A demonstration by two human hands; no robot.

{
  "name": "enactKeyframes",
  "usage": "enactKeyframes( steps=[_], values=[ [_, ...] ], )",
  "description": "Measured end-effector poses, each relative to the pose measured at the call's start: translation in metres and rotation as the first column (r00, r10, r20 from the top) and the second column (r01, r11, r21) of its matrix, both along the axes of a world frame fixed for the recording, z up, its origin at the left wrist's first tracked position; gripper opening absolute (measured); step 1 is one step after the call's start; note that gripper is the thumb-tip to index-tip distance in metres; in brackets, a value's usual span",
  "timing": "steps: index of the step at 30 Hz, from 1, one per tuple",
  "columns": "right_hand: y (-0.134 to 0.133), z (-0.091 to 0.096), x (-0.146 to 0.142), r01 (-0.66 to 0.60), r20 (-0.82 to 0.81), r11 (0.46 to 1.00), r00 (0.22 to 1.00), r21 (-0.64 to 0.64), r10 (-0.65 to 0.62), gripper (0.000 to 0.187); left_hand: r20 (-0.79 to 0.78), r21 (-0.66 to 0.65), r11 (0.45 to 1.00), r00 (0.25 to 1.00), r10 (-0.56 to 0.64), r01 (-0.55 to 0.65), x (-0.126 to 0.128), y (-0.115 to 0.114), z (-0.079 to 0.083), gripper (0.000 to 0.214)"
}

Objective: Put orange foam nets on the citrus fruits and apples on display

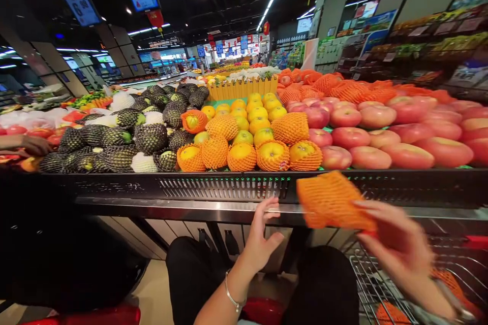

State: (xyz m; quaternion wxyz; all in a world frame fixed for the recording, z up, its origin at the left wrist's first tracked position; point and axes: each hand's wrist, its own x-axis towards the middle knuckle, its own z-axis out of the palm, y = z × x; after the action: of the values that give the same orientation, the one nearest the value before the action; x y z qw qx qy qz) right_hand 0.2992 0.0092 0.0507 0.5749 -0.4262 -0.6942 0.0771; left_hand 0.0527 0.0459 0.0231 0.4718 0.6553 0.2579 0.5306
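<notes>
Black crate (229, 187): your landmark; its slotted front wall probably stops the fruit rolling off towards you.
Foam net (330, 200): on your side of the crate, in front of its right half; it looks flattened and seems to hold no fruit, though blur hides its inside.
Right hand (402, 244): on your side of the crate, right of its middle; your thumb and fingers pinch the net's near end, closed down to thin foam. Gripping only that end leaves most of the net unsupported, which such a light thing should allow.
Left hand (257, 246): on your side of the crate, near its middle; spread, thumb well apart from the bent fingers, holding nothing. That loose cup would suit something round.
Oranges (241, 156): just behind the crate's front, near its middle; the front row wears nets, likely against bruising, and bare ones stand in rows behind.
Apples (369, 157): behind the crate's right part, bare, laid close together.
Dark fruit (150, 138): behind the crate's left part, mostly in black nets, likely for cushioning.
Wire cart (369, 284): on your side of the crate, to its right, holding orange netting.
</notes>
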Motion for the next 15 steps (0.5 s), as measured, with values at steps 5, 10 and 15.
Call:
enactKeyframes(
  steps=[5,10,15],
  values=[
    [0.0,-0.011,-0.03,-0.325,0.308,0.943,0.907,0.077,0.287,0.032,-0.098,-0.139,0.989,0.993,-0.061,0.047,-0.001,0.008,0.002,0.07],
    [0.005,-0.024,-0.035,-0.236,0.262,0.969,0.942,0.069,0.21,0.034,-0.272,0.099,0.978,0.941,0.204,-0.183,-0.006,0.01,0.001,0.026],
    [0.019,-0.039,-0.033,0.007,-0.194,0.984,0.98,-0.177,-0.042,0.011,-0.169,0.51,0.811,0.891,0.422,-0.287,-0.003,0.001,-0.004,0.022]
  ],
)
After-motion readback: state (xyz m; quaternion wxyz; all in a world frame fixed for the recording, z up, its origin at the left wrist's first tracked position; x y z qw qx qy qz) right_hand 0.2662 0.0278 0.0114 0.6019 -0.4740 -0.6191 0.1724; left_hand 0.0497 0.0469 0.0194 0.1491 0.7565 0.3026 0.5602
